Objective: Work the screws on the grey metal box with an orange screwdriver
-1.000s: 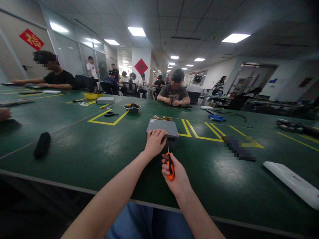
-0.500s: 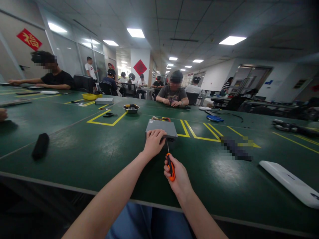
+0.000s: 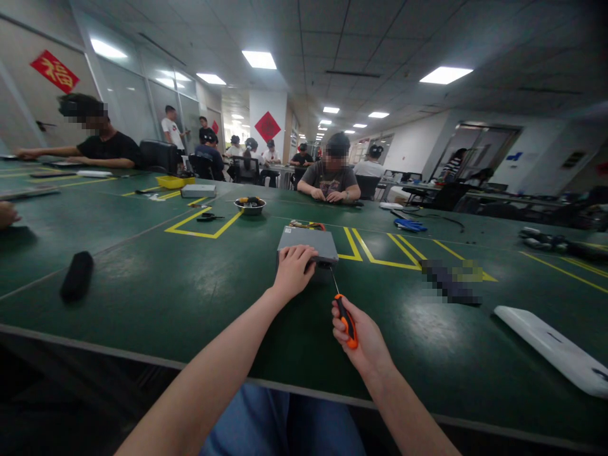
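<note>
A flat grey metal box (image 3: 311, 243) lies on the green table (image 3: 156, 297) straight ahead of me. My left hand (image 3: 292, 271) rests on its near left corner, fingers curled over the edge and gripping it. My right hand (image 3: 361, 339) is closed round an orange-and-black screwdriver (image 3: 346, 320). Its thin shaft points up and to the left, with the tip close to the box's near side. Whether the tip touches the box I cannot make out.
A black pouch (image 3: 76, 275) lies at the left, a white flat cover (image 3: 553, 347) at the right. A metal bowl (image 3: 250, 205), a yellow tray (image 3: 177, 182) and blue gloves (image 3: 409, 225) sit farther back. A person (image 3: 331, 177) sits opposite, others around.
My right hand with the screwdriver has shifted right and slightly down, so the shaft now slants instead of standing nearly upright. My left hand stays on the box.
</note>
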Demonstrator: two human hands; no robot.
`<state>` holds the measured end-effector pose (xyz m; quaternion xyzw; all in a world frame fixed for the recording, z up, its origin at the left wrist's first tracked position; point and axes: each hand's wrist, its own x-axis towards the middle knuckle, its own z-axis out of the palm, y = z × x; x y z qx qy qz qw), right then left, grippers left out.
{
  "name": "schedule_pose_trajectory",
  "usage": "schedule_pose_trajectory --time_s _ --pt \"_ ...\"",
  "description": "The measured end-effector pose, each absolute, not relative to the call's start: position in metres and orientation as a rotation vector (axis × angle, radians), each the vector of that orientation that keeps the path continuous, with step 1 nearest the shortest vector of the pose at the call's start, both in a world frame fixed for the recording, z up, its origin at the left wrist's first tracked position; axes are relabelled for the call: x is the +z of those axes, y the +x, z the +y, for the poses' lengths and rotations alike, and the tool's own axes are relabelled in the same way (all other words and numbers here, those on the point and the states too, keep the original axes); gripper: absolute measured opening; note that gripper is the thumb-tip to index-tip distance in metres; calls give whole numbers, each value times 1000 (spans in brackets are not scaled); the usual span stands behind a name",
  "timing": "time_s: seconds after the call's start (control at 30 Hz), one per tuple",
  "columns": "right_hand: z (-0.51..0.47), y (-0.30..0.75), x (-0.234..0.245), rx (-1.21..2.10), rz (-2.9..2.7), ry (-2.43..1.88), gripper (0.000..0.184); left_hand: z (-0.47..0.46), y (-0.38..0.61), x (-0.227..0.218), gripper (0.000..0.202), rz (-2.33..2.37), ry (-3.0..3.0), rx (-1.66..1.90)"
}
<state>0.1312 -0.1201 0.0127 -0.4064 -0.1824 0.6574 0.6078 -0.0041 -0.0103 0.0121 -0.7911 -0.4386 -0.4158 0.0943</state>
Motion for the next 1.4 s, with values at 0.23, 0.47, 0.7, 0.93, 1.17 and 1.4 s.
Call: schedule_pose_trajectory --time_s 0.23,0.47,0.7,0.93,1.17,1.4 --pt "-121 132 14 1521 -375 -932 14 -9 -4 11 21 -1285 -2339 -1241" --pt "-121 130 15 1479 -349 -935 10 -10 -4 11 21 -1285 -2341 -1235" --pt "-125 125 16 1470 -246 -939 6 -11 -4 12 22 -1302 -2348 -1223" --pt "-126 121 15 1273 -435 -1025 18 -10 -4 11 23 -1313 -2359 -1215" --pt "-136 125 5 731 -1077 -1173 35 -9 -3 11 21 -1303 -2357 -1228" --pt "-143 129 5 0 -1702 -1212 15 -10 -4 12 22 -1313 -2363 -1217"
